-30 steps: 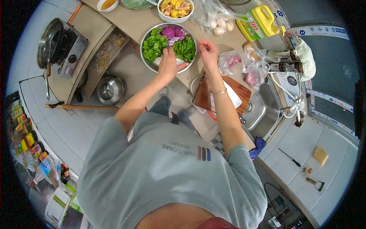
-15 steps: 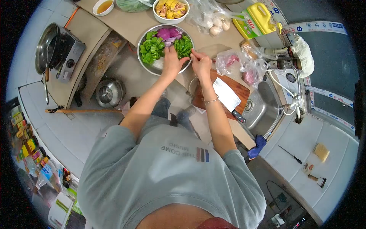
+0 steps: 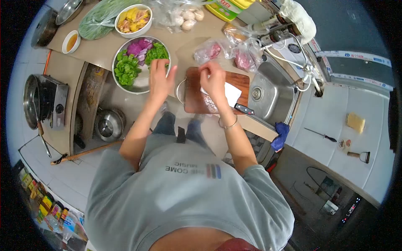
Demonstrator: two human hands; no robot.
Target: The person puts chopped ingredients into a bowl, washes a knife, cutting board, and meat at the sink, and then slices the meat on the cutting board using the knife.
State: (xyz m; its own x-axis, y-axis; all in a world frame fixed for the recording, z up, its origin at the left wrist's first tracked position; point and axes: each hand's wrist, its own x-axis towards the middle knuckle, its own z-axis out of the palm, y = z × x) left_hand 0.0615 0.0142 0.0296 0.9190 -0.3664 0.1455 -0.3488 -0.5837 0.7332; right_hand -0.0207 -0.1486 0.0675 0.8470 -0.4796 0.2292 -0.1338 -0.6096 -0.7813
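My left hand (image 3: pixel 161 79) hovers at the right rim of a steel bowl (image 3: pixel 140 90), fingers apart and nothing visible between them. In separate piles, the bowl holds cut green pepper (image 3: pixel 127 69), purple onion (image 3: pixel 138 48) and chopped greens (image 3: pixel 158 52); something pale lies at its lower part. Over the wooden cutting board (image 3: pixel 193 94), my right hand (image 3: pixel 212 79) has its fingers curled in; whatever they hold, if anything, is too small to name. A cleaver (image 3: pixel 232 93) lies on the board, its blade partly hidden by this hand, its black handle toward the sink.
Bagged meat (image 3: pixel 243 58) rests behind the board, left of the sink (image 3: pixel 268 98). Behind the steel bowl are a white bowl of yellow pieces (image 3: pixel 134 21), bagged eggs (image 3: pixel 187 19) and a sauce bowl (image 3: pixel 71 42). A pan (image 3: pixel 32 101) sits on the left stove.
My left hand has lifted out of the bowl to its right rim. My right hand has moved from the bowl's side to above the board. The view has shifted rightward.
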